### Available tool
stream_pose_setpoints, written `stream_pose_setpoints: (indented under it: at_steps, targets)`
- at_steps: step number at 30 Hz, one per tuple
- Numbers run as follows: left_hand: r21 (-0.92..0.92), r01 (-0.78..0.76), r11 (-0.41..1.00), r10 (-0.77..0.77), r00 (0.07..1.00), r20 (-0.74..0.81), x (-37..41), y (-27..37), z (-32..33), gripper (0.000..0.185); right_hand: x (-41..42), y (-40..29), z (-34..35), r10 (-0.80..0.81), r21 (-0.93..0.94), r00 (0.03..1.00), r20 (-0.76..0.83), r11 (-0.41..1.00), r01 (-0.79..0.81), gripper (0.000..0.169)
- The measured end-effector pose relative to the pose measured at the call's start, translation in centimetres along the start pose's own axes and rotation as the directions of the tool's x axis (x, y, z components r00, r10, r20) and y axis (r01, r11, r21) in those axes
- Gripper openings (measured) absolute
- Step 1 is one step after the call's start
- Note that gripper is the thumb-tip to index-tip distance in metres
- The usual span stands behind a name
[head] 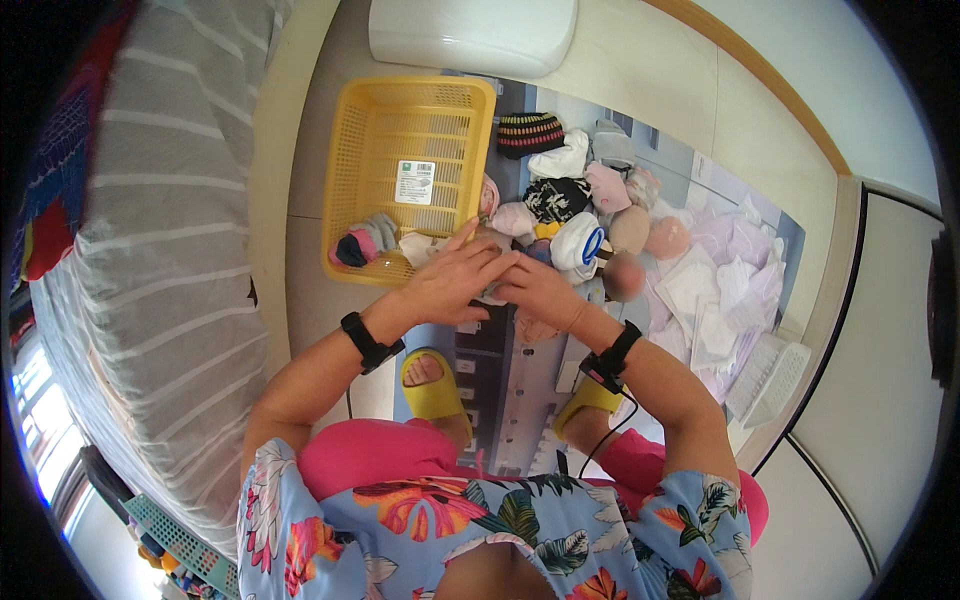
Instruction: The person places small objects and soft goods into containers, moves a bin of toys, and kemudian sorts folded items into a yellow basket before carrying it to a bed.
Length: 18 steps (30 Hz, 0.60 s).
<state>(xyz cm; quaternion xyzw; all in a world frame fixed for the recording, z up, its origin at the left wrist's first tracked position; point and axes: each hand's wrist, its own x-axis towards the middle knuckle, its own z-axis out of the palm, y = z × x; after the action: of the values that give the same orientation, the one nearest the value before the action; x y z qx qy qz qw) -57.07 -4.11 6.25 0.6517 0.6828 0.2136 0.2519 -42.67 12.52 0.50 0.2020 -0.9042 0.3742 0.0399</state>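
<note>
Both my hands meet over a pile of rolled socks and small cloth bundles, just right of a yellow plastic basket (335,172). My left hand (454,281) lies over the basket's near right corner, fingers spread; what is beneath them is mostly hidden. My right hand (541,292) touches it at the fingertips, above a pale cloth item (491,294). In the basket lie a grey, pink and navy sock bundle (364,241) and a cream cloth piece (416,247). Beyond my hands are a striped knit bundle (530,135), a black patterned bundle (556,198) and a white one with a blue ring (577,241).
Lilac and white packets or cloths (716,277) are heaped at the right, beside a small white plastic basket (769,382). A printed mat (480,382) lies under the pile. A bed with a grey striped cover (172,247) stands at the left, a white rounded object (472,34) at the top.
</note>
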Motion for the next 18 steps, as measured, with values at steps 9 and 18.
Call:
stream_pose_setpoints:
  at_steps: [9, 18]
  targets:
    - [0.024, 0.048, 0.999, -0.046, 0.996, -0.072, 0.9, -1.1, 2.4, 0.055, -0.4, 0.3, -3.1, 0.122, -0.118, 0.979, -0.162, 0.983, -0.142, 0.032]
    - [-0.782, 0.171, 0.6, -0.468, 0.868, -0.169, 0.9, -1.0, 1.6, 0.043, -3.9, 2.5, -8.1, 0.434, -0.183, 0.9, -0.045, 0.882, -0.435, 0.049]
